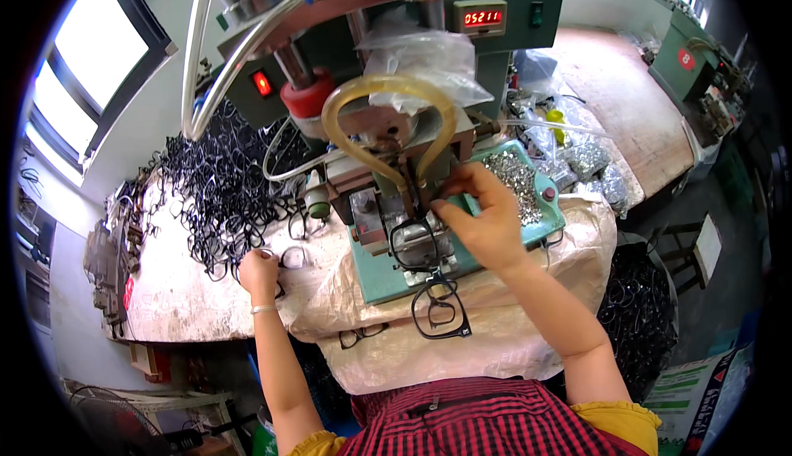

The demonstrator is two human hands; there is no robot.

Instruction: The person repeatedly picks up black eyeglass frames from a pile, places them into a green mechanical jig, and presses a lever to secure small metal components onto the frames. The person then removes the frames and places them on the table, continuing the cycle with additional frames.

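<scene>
The right hand (483,221) pinches a black glasses frame (415,243) seated on the green press machine (388,275), fingers closed on its upper rim. At 9 o'clock, the left hand (258,273) grips another frame (290,256) on the counter (173,299), beside the heap of black frames (219,188). At 6 o'clock, 2 finished frames (440,309) lie on a sack (511,332).

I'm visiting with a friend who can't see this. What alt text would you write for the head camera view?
Seen from above, a person's right hand holds a black eyeglass frame on a green bench machine, while the left hand touches another frame from a heap of black frames on the worn table. Two more frames lie on a white sack near the person.
</scene>
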